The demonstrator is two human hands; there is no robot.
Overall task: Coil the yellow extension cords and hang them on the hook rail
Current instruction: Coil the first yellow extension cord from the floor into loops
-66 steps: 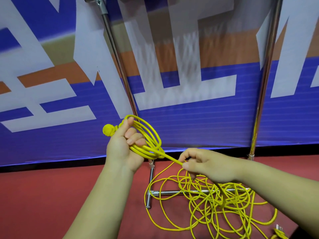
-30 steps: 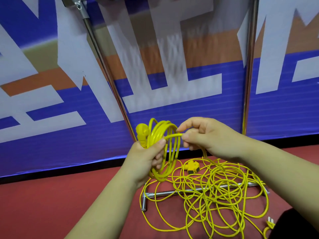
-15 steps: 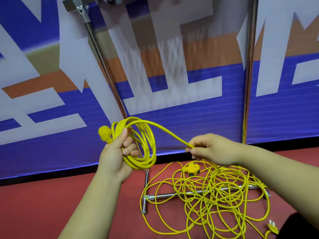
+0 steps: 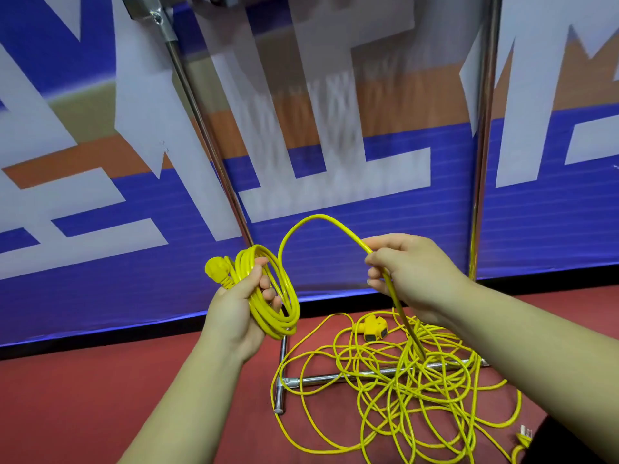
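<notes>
My left hand (image 4: 243,304) grips a small coil of yellow extension cord (image 4: 284,298), with its yellow plug (image 4: 216,271) sticking out to the left of my thumb. From the coil a strand arches up and over to my right hand (image 4: 410,272), which pinches it between thumb and fingers. Below my right hand the strand drops into a loose tangle of yellow cord (image 4: 402,386) on the red floor. A yellow multi-socket block (image 4: 373,328) lies at the far edge of the tangle. The hook rail's top bracket (image 4: 147,10) shows at the upper left; no hooks are visible.
A chrome stand has two uprights (image 4: 207,135) (image 4: 482,135) and a floor crossbar (image 4: 335,378) that runs under the tangle. Behind it hangs a blue, white and orange banner (image 4: 83,182). A second plug (image 4: 524,435) lies at the lower right on the red floor (image 4: 83,396).
My right hand has risen and lifted a new loop of cord into a high arch toward the coil. The coil in my left hand has dropped slightly and tilted.
</notes>
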